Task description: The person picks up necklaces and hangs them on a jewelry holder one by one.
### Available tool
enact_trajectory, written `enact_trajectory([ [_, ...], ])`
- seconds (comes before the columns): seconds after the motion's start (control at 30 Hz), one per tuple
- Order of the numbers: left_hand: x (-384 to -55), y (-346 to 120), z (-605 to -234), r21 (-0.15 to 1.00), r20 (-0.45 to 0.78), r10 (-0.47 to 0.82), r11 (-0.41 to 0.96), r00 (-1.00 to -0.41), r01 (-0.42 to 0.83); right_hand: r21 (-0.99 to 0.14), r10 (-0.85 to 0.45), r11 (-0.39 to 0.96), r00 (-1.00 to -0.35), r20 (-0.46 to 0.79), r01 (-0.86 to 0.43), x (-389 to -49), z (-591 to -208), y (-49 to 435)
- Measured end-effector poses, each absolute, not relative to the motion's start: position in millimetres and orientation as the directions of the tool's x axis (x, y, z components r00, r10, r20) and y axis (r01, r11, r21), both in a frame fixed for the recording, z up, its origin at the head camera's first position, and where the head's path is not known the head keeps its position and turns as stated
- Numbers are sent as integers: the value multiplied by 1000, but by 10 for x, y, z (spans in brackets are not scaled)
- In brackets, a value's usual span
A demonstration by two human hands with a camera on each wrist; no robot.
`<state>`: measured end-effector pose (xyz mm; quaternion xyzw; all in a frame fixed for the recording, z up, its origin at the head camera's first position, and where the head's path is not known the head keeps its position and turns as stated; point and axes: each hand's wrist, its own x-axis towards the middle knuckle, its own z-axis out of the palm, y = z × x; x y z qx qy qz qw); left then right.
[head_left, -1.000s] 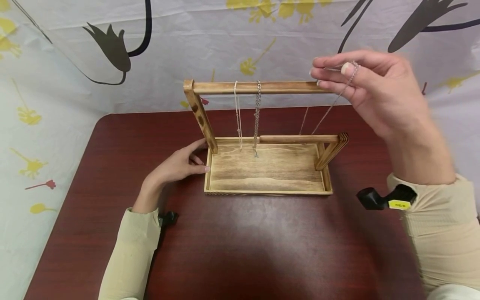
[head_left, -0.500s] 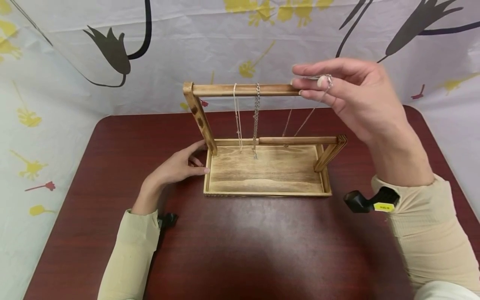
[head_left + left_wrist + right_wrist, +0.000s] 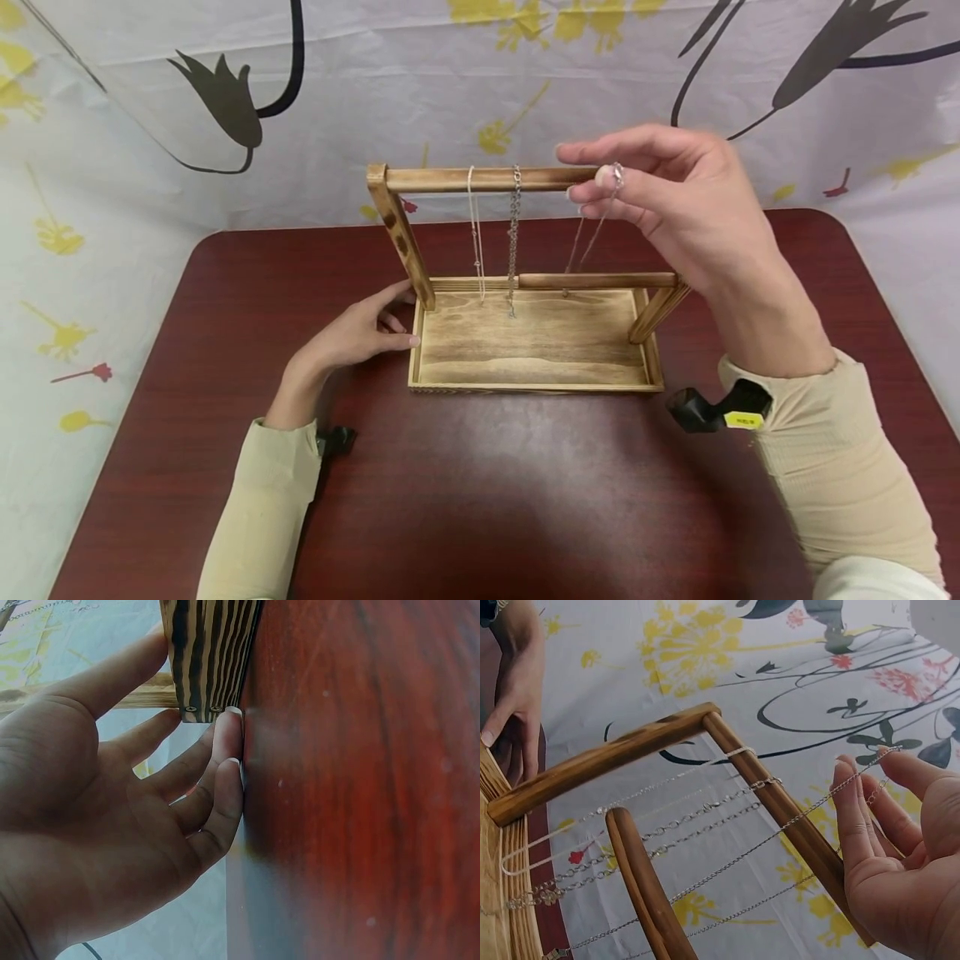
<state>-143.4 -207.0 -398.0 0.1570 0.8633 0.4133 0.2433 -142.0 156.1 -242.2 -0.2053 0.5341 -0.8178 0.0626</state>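
Note:
My left hand [image 3: 360,333] grips the left end of a wooden jewellery stand [image 3: 536,387], thumb on the front part and fingers behind. In the left wrist view, the left hand's fingertips [image 3: 229,735] are at the stand's corner, down by the table. My right hand [image 3: 697,200] is at the right part of the upper bar [image 3: 442,179], holding a thin silver necklace [image 3: 592,237] looped over the thumb tip. In the right wrist view, the necklace strands [image 3: 750,853] run down from the fingers past the bar.
A fine pale necklace [image 3: 477,242] and a thicker silver chain [image 3: 513,225] hang from the upper bar, left of the right hand. A lower bar [image 3: 592,281] stands on the right post. The dark red table [image 3: 525,483] meets a patterned cloth wall [image 3: 315,150] behind.
My right hand has moved left and slightly down along the upper bar, bringing the necklace with it. Its index finger is now farther from the thumb. The left hand stays at the stand.

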Motion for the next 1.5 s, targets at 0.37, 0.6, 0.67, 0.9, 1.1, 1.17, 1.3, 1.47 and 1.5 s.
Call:
enact_trajectory([
  [0.37, -1455, -2068, -3992, 794, -273, 478, 602, -835, 86, -905, -328, -413, -910, 254, -104, -1401, -2432, 1463],
  [0.6, -1448, -2069, -3990, 793, -275, 478, 603, -834, 84, -903, -337, -425, -914, 227, -68, -1410, -2425, 1370],
  [0.67, -1445, -2068, -3984, 791, -279, 476, 606, -834, 82, -904, -333, -422, -917, 221, -65, -1414, -2425, 1346],
  [0.9, -1447, -2061, -3975, 782, -284, 473, 617, -834, 84, -906, -319, -417, -922, 219, -70, -1425, -2438, 1296],
  [1.1, -1441, -2063, -3990, 785, -287, 474, 614, -832, 80, -906, -319, -416, -922, 221, -73, -1418, -2480, 1292],
  [1.17, -1440, -2061, -3989, 788, -287, 477, 611, -831, 78, -904, -317, -421, -922, 220, -71, -1412, -2485, 1297],
  [1.3, -1442, -2057, -3984, 788, -283, 477, 611, -832, 82, -902, -307, -426, -927, 214, -67, -1395, -2485, 1311],
  [1.47, -1443, -2054, -3974, 785, -288, 470, 615, -834, 75, -902, -310, -427, -928, 209, -61, -1354, -2487, 1342],
  [1.5, -1443, -2054, -3973, 786, -287, 471, 614, -834, 76, -901, -314, -429, -926, 212, -61, -1344, -2491, 1350],
])
